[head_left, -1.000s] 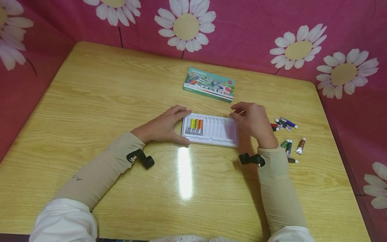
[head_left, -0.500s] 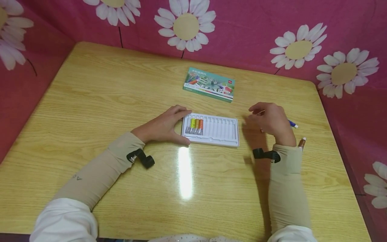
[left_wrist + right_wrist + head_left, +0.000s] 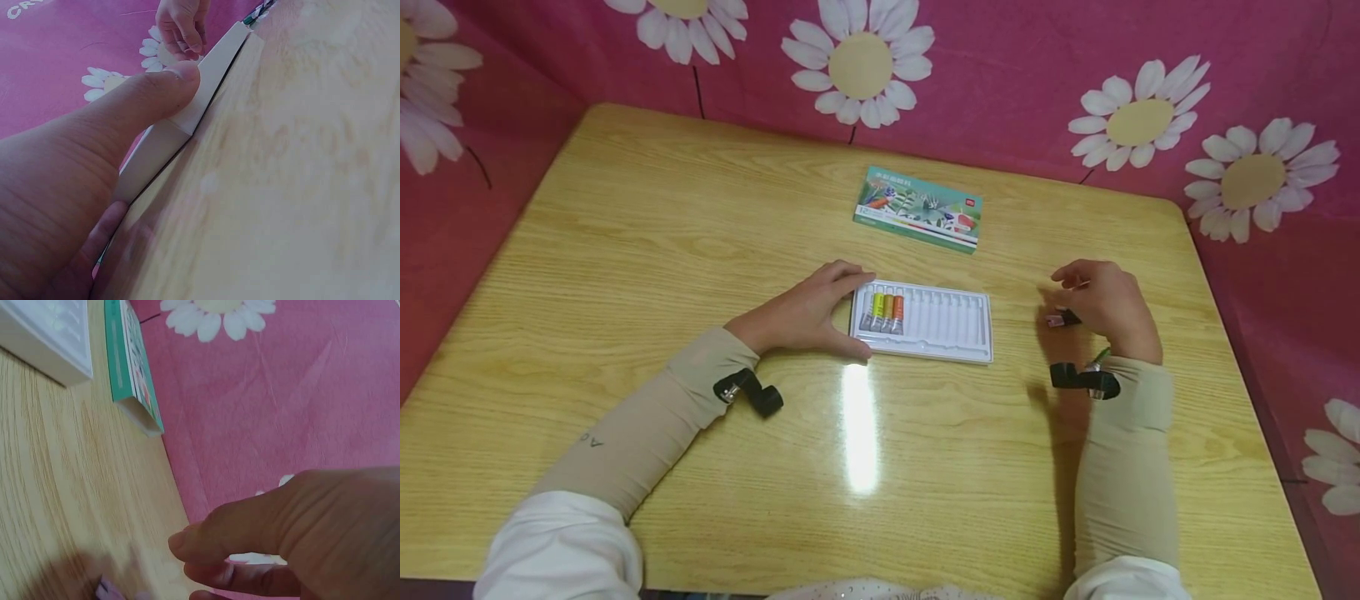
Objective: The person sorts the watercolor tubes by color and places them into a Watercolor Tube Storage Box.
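A white plastic tray (image 3: 951,327) with narrow slots lies flat on the table. Four-slot-wide small paint tubes (image 3: 889,312), silver-white, yellow, ochre and orange, fill its left end. My left hand (image 3: 805,315) grips that end, thumb on the near edge and fingers at the far edge; in the left wrist view the thumb presses the tray's side (image 3: 209,81). To the right of the tray, my right hand (image 3: 1112,304) hovers over loose paint tubes (image 3: 1060,319), fingers loosely bent, nothing visible between them in the right wrist view. The hand and wrist hide most of these tubes.
Behind the tray lies a green printed paint box (image 3: 917,208). A green tube (image 3: 1101,358) peeks out by the right wrist strap. The wooden table (image 3: 715,225) meets a pink flowered cloth (image 3: 1000,83) at its back and sides.
My right hand has moved right, from the tray's right end to above the loose tubes, covering most of them. The left hand and tray have stayed put.
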Motion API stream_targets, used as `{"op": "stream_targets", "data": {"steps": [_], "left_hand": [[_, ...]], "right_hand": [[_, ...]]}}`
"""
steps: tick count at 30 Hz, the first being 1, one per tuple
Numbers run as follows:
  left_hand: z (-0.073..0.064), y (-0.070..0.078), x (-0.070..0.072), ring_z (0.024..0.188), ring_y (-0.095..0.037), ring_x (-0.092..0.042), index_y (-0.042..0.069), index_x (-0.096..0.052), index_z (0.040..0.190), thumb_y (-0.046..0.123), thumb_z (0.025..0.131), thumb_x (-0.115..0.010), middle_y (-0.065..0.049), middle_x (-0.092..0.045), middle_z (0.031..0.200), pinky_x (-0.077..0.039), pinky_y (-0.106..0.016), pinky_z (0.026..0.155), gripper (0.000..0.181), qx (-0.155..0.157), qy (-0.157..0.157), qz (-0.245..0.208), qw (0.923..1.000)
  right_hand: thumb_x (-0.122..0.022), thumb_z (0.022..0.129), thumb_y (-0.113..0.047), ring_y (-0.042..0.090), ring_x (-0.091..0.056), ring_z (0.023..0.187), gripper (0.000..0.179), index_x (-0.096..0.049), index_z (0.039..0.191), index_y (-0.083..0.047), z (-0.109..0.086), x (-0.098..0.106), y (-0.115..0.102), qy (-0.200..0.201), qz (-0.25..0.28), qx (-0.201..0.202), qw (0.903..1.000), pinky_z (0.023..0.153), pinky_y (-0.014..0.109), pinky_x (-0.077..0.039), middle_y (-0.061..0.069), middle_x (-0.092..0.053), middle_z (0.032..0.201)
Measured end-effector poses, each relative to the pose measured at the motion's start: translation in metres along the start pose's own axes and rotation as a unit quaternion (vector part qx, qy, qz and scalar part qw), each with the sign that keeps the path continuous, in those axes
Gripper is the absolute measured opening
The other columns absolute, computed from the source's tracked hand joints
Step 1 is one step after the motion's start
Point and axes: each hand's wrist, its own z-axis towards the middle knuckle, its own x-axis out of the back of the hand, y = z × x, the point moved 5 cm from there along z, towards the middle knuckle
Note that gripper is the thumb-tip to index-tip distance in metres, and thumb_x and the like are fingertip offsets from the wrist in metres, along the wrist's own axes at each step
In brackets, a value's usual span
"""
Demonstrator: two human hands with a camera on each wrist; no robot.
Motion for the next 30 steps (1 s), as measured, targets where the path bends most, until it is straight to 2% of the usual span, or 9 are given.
{"op": "stream_targets", "data": {"steps": [9, 22, 30], "left_hand": [[0.0, 0.0, -0.001, 0.151, -0.023, -0.036, 0.017, -0.033, 0.163, 0.065, 0.071, -0.087, -0.004, -0.033, 0.164, -0.034, -0.044, 0.127, 0.117, 0.007, -0.001, -0.003, 1.0], [-0.001, 0.0, -0.001, 0.15, -0.022, -0.036, 0.017, -0.034, 0.163, 0.064, 0.072, -0.087, -0.004, -0.034, 0.163, -0.034, -0.044, 0.127, 0.115, 0.006, 0.0, -0.007, 1.0], [-0.001, 0.0, 0.0, 0.15, -0.021, -0.036, 0.017, -0.034, 0.163, 0.063, 0.072, -0.087, -0.003, -0.033, 0.163, -0.034, -0.043, 0.127, 0.115, 0.008, 0.0, -0.01, 0.9999]], "right_hand": [[-0.065, 0.1, -0.034, 0.043, -0.059, 0.112, 0.045, -0.066, 0.13, 0.0, 0.0, 0.002, 0.015, -0.017, -0.029, -0.001, 0.9994, 0.09, 0.059, -0.051, 0.029, -0.063, 0.127], [-0.069, 0.097, -0.025, 0.046, -0.06, 0.113, 0.038, -0.068, 0.124, 0.001, 0.003, -0.005, 0.023, -0.025, -0.027, -0.019, 0.9991, 0.091, 0.059, -0.051, 0.031, -0.067, 0.124], [-0.07, 0.097, -0.025, 0.043, -0.062, 0.108, 0.035, -0.07, 0.12, 0.001, 0.005, -0.006, 0.023, -0.005, -0.02, -0.022, 0.9995, 0.086, 0.054, -0.052, 0.029, -0.071, 0.119]]}}
